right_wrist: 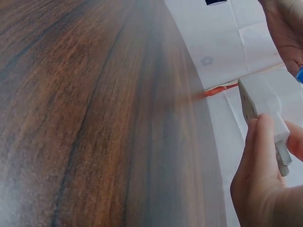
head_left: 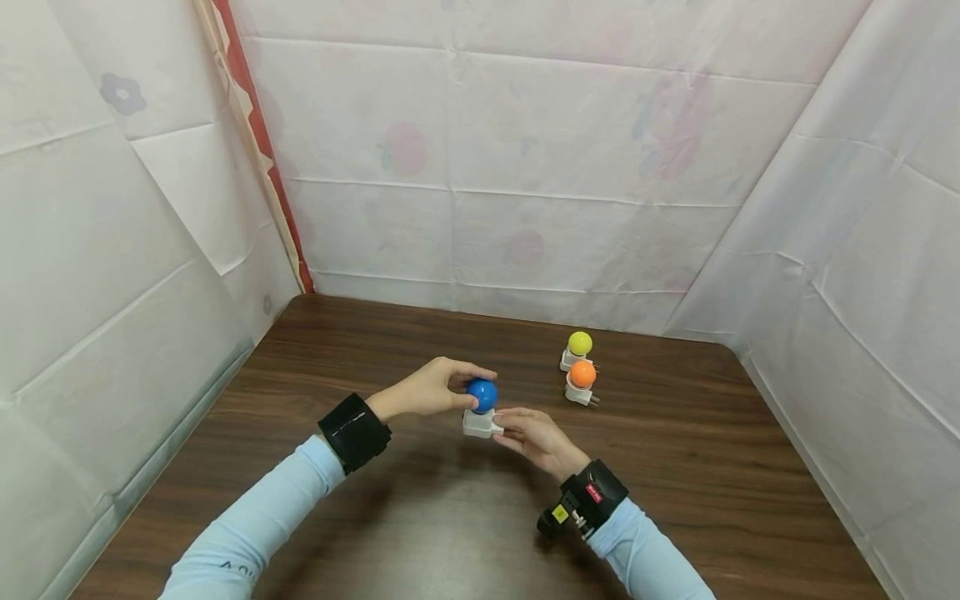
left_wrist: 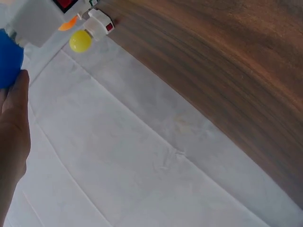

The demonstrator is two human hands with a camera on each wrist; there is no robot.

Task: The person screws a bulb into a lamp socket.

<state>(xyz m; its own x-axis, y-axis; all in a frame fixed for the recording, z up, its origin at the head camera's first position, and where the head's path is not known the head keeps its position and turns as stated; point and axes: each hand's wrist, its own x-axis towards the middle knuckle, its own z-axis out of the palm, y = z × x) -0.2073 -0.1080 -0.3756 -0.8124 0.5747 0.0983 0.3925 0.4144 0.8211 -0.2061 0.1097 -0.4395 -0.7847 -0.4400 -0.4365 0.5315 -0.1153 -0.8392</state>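
Observation:
Between my hands is a blue light bulb [head_left: 482,395] seated in a white plug-in socket [head_left: 477,423]. My left hand [head_left: 429,388] pinches the round bulb from the left, thumb in front and fingers behind. The white base is gripped at its plug end by my right hand [head_left: 536,437]. In the right wrist view the metal prongs [right_wrist: 283,158] of the socket stick out between the thumb and fingers. The left wrist view shows part of the blue bulb [left_wrist: 8,59] against the fingertips.
To the right, toward the back of the brown table [head_left: 660,450], stand a yellow bulb [head_left: 580,342] and an orange bulb [head_left: 582,373], each in its own white plug-in socket. White patterned sheets [head_left: 480,167] rise behind the table and at both sides.

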